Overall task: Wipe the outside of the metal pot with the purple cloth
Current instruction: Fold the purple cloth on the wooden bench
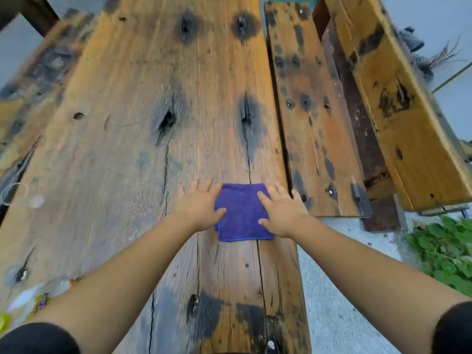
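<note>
A purple cloth (242,213), folded into a square, lies flat on the wide wooden plank table (127,149). My left hand (200,206) rests palm down on the cloth's left edge, fingers spread. My right hand (282,213) presses flat on its right edge, fingers apart too. Neither hand grips the cloth. No metal pot is in view.
A narrower plank (316,123) runs alongside on the right, then a wooden bench (408,111). Clear plastic items and a yellow-labelled wrapper (33,302) sit at the table's left edge. Concrete ground and green plants (444,251) lie to the lower right.
</note>
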`<state>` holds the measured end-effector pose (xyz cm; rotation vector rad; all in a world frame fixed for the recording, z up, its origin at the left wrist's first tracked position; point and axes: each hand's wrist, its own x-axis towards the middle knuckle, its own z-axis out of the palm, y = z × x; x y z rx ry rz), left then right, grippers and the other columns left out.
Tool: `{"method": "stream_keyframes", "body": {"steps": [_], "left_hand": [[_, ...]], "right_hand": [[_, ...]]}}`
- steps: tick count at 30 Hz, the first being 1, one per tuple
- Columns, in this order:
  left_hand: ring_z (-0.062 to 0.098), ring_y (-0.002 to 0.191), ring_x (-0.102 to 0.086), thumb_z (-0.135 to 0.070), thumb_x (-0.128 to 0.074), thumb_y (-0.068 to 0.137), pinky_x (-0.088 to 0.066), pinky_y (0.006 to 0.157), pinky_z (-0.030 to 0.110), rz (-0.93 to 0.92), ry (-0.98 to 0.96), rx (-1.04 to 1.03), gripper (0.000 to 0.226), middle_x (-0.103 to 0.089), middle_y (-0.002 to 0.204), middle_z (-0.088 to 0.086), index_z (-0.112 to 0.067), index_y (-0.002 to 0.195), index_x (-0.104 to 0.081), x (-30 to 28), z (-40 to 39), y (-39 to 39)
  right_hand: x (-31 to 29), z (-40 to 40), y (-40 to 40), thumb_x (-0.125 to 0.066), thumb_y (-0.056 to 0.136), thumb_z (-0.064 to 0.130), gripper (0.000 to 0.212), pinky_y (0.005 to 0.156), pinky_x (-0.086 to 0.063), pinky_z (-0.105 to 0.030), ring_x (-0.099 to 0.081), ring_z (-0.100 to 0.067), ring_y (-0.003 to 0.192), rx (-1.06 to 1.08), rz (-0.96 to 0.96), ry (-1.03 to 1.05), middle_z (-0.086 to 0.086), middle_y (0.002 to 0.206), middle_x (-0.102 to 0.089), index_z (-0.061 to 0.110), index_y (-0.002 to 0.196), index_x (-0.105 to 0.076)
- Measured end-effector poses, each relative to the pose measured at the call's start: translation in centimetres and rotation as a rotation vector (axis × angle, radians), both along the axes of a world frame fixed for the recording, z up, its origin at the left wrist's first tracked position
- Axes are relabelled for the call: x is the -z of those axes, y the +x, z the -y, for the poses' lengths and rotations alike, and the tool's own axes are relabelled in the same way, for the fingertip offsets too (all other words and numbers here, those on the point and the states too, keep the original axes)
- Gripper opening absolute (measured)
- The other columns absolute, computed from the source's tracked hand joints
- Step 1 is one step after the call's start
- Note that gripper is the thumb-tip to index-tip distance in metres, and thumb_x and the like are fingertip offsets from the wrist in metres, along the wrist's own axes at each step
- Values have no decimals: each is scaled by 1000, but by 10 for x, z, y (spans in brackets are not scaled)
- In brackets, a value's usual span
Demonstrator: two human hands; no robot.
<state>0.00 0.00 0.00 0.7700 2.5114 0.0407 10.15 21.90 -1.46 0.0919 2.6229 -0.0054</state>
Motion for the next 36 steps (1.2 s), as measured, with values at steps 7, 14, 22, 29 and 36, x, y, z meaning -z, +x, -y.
{"method": "stream_keyframes", "body": {"steps": [7,14,22,29,36], "left_hand": [[26,153,-12,-43,-46,99,-23,118,54,250,-102,164,63,-21,165,-1,-23,156,-27,79,-27,4],[35,109,-59,-31,-47,96,-46,89,42,131,-2,43,38,-67,115,10,-13,130,-46,98,-43,-32],[34,109,-59,-26,-50,97,-44,88,42,71,-81,6,24,-64,117,11,-17,119,-52,110,-70,-64],[30,110,-53,-21,-59,91,-37,80,38,46,15,40,10,-57,117,5,-24,95,-51,112,-68,-75],[32,104,-57,-18,-53,96,-50,85,43,89,124,149,25,-58,112,11,-12,117,-65,96,-45,-66]], "right_hand": [[68,-2,-10,-41,96,57,74,118,-13,-54,-1,-29,152,-38,215,-55,-7,166,2,31,155,-6],[92,-30,-23,-45,97,46,46,102,-42,-44,-38,-30,131,-56,58,-187,-4,148,-34,35,142,-42],[109,-49,-63,-50,98,26,53,78,-47,-39,-56,-39,111,192,-72,-303,-7,154,-27,21,147,-29],[106,-56,-78,-59,93,26,35,67,-43,-35,-58,-32,104,189,-55,-323,-8,124,-52,19,125,-48],[79,-62,-66,-64,86,17,8,77,-46,-37,-54,-28,96,160,-94,-421,-1,94,-47,18,85,-56]]}}
